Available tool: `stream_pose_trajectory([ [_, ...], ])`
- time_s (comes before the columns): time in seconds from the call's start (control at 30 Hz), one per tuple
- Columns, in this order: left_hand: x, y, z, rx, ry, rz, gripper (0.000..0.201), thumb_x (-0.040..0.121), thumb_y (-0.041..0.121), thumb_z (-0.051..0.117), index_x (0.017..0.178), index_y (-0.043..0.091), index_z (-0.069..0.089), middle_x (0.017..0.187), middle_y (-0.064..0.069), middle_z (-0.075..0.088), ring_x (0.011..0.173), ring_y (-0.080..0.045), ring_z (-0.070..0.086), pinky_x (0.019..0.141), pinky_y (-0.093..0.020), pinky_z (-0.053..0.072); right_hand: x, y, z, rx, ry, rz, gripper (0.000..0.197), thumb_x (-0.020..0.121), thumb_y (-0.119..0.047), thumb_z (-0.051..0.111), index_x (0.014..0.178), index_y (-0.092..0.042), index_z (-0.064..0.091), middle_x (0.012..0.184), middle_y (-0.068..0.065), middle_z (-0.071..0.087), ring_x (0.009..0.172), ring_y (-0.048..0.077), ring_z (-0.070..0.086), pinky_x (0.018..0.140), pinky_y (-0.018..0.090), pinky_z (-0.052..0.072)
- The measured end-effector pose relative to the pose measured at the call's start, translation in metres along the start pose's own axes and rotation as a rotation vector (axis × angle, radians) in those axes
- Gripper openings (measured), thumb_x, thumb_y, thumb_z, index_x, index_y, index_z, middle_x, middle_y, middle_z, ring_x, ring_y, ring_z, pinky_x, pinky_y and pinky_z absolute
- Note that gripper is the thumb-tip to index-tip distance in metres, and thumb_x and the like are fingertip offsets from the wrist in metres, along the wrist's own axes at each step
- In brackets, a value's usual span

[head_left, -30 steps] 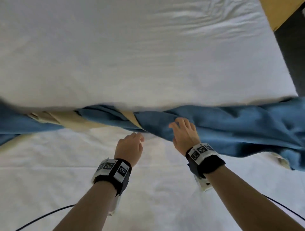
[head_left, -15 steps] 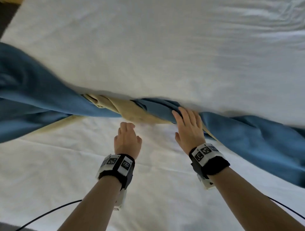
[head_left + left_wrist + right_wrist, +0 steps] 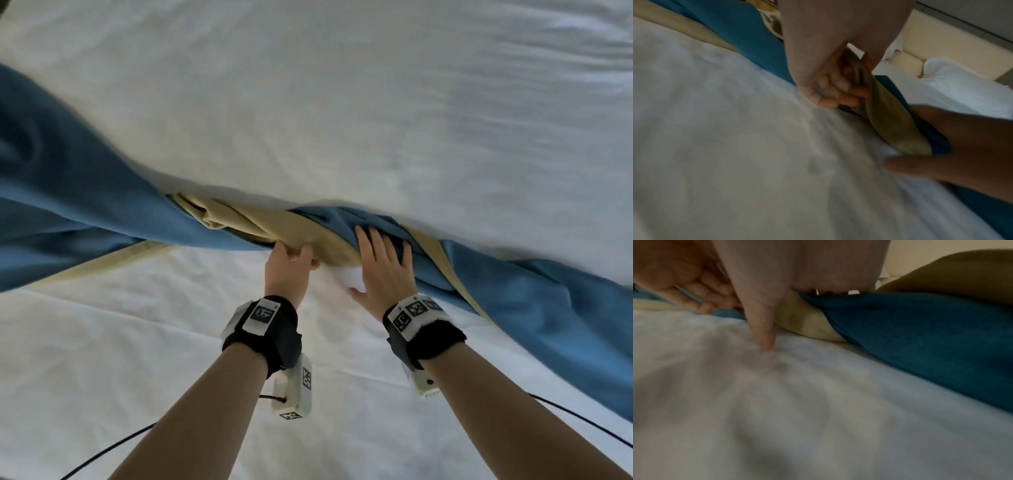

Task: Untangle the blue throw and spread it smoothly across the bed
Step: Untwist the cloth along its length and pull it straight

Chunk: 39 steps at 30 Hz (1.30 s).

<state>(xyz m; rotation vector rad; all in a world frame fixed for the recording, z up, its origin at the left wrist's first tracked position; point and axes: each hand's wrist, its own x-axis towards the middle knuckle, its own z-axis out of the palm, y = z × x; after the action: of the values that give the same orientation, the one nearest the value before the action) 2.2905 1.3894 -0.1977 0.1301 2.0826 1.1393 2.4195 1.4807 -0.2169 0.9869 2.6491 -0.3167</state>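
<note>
Crossing the white bed (image 3: 376, 102), twisted blue throw (image 3: 85, 205) beneath both hands.

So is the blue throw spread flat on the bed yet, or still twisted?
Still twisted: the blue throw with tan lining is coiled into a rope across the white bed.

White-sheeted bed (image 3: 342, 102) with twisted blue throw (image 3: 85, 192) lying directly across it

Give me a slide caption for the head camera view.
Left hand grips the tan twist of the blue throw while the right hand lies flat on it.
</note>
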Motion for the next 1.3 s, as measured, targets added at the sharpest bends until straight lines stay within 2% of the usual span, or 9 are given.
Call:
stream_pose_trajectory([
  [0.13,-0.009,0.018,0.019,-0.23,0.074,0.042,0.017,0.087,0.015,0.05,0.099,0.005,0.056,0.08,-0.006,0.062,0.07,-0.02,0.059,0.067,-0.029,0.051,0.003,-0.019,-0.006,0.193,0.207,-0.084,0.101,0.067,-0.041,0.077,0.146,-0.013,0.021,0.15,0.009,0.033,0.133,0.028,0.039,0.112,0.054,0.025],
  [0.3,-0.001,0.027,0.023,-0.157,0.108,0.209,0.011,0.089,0.022,0.052,0.093,0.011,0.055,0.084,0.001,0.063,0.076,-0.013,0.058,0.07,-0.021,0.046,0.022,-0.033,-0.013,0.345,0.152,0.045,0.063,0.079,-0.028,0.066,0.134,-0.014,0.037,0.125,0.004,0.054,0.113,0.024,0.053,0.102,0.041,0.034],
  [0.4,0.005,0.021,0.013,0.006,0.043,0.354,0.008,0.089,0.015,0.05,0.095,0.013,0.055,0.088,0.001,0.064,0.082,-0.014,0.06,0.071,-0.016,0.046,0.032,-0.031,-0.02,0.421,0.07,0.095,0.035,0.084,-0.018,0.055,0.117,-0.014,0.044,0.112,0.008,0.062,0.105,0.031,0.057,0.089,0.04,0.038],
  [0.5,0.008,0.008,-0.003,0.246,0.012,0.51,0.017,0.084,0.012,0.054,0.1,0.015,0.058,0.096,0.002,0.065,0.088,-0.017,0.061,0.081,-0.029,0.048,0.041,-0.015,-0.034,0.584,0.014,0.081,0.032,0.085,-0.014,0.053,0.115,-0.01,0.043,0.105,0.015,0.064,0.093,0.037,0.06,0.071,0.037,0.041],
  [0.63,0.021,-0.012,-0.028,0.943,0.051,0.542,0.038,0.081,0.02,0.061,0.118,0.022,0.053,0.117,0.001,0.054,0.114,-0.021,0.049,0.108,-0.043,0.025,0.059,0.009,-0.056,0.664,-0.041,0.08,0.027,0.09,-0.019,0.053,0.115,-0.008,0.049,0.102,0.017,0.065,0.094,0.036,0.06,0.069,0.029,0.035],
  [0.77,0.03,-0.013,-0.039,1.231,0.045,0.592,0.033,0.088,0.013,0.051,0.119,0.022,0.051,0.117,0.0,0.055,0.115,-0.023,0.047,0.113,-0.05,0.014,0.062,0.004,-0.066,0.433,0.203,0.072,0.022,0.085,-0.01,0.054,0.106,-0.013,0.054,0.105,0.01,0.059,0.097,0.032,0.054,0.076,0.033,0.036],
  [0.9,0.036,-0.007,-0.039,1.323,0.033,0.559,0.026,0.092,0.01,0.043,0.115,0.017,0.051,0.115,-0.004,0.055,0.111,-0.025,0.047,0.106,-0.046,0.024,0.033,-0.026,-0.057,0.381,0.262,-0.24,0.012,0.081,-0.002,0.056,0.087,-0.01,0.061,0.087,0.013,0.058,0.074,0.033,0.057,0.065,0.037,0.044],
  [1.1,0.025,0.001,-0.044,1.32,0.012,0.633,0.013,0.069,-0.004,0.065,0.076,0.007,0.067,0.079,-0.015,0.063,0.076,-0.031,0.062,0.061,-0.036,0.048,0.014,-0.031,-0.019,-0.124,0.052,-0.168,0.054,0.082,-0.009,0.05,0.134,-0.013,0.035,0.116,0.008,0.047,0.106,0.031,0.047,0.099,0.046,0.032],
  [1.3,0.031,0.004,-0.059,1.115,-0.019,0.781,0.017,0.095,0.015,0.044,0.1,0.01,0.06,0.1,-0.01,0.059,0.095,-0.03,0.051,0.078,-0.037,0.032,0.028,-0.023,-0.017,-0.249,-0.1,-0.053,0.095,0.08,-0.039,0.063,0.146,-0.011,0.001,0.15,0.015,0.018,0.139,0.037,0.016,0.111,0.064,0.012],
])
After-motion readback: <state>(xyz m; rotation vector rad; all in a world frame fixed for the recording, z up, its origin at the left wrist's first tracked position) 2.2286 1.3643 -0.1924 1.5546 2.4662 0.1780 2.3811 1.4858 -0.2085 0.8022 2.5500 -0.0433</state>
